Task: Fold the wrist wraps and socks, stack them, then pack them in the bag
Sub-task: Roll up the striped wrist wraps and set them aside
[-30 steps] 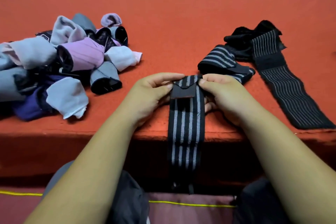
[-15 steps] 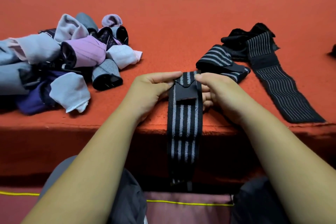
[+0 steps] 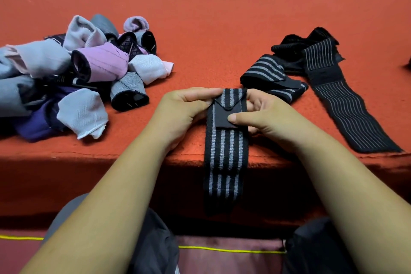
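A black wrist wrap with grey stripes (image 3: 225, 151) lies over the front edge of the red table (image 3: 222, 18), its tail hanging down toward my lap. My left hand (image 3: 184, 107) pinches its folded top end from the left. My right hand (image 3: 266, 113) holds the same end from the right, thumb pressing on the black patch. A folded striped wrap (image 3: 264, 73) sits just behind my right hand. A long flat wrap (image 3: 349, 107) lies unrolled to the right, beside a crumpled black one (image 3: 295, 44). A pile of folded socks (image 3: 73, 73) in lilac, grey, white and purple sits at the left.
A dark bag with a yellow-green cord (image 3: 222, 250) lies between my knees below the table edge. A small dark object (image 3: 408, 64) shows at the right border. Red table surface stretches behind the wraps and socks.
My hands have folded the wrap's top end over further toward me. My right thumb has slid down onto the black patch. More of the tail has come up onto the table.
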The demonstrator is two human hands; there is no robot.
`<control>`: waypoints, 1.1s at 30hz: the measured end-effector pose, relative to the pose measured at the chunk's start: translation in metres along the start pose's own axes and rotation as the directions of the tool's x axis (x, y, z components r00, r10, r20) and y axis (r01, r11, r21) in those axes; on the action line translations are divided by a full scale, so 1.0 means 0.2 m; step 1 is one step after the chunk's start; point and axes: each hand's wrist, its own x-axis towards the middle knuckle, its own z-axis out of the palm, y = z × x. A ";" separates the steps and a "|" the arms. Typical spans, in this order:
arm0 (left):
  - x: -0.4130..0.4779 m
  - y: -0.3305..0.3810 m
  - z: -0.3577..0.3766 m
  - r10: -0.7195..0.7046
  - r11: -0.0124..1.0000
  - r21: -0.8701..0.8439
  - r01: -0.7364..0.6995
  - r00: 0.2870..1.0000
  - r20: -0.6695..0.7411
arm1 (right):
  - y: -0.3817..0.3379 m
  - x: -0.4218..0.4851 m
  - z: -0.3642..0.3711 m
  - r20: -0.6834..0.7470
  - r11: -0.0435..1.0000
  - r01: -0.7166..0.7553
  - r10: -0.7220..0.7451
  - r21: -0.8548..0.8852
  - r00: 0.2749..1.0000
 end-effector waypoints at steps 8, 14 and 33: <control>-0.01 0.03 0.00 -0.055 0.998 -0.023 0.054 0.998 -0.006 | 0.01 -0.02 0.03 -0.017 0.990 0.047 -0.046 0.134 0.999; -0.08 -0.01 0.00 -0.077 0.989 0.127 0.078 0.997 -0.008 | 0.02 -0.04 0.04 -0.094 0.990 0.092 -0.082 0.106 0.992; 0.05 0.00 -0.01 0.033 0.999 0.016 -0.033 0.999 -0.012 | 0.00 0.03 0.04 -0.177 0.999 0.036 -0.030 0.032 0.984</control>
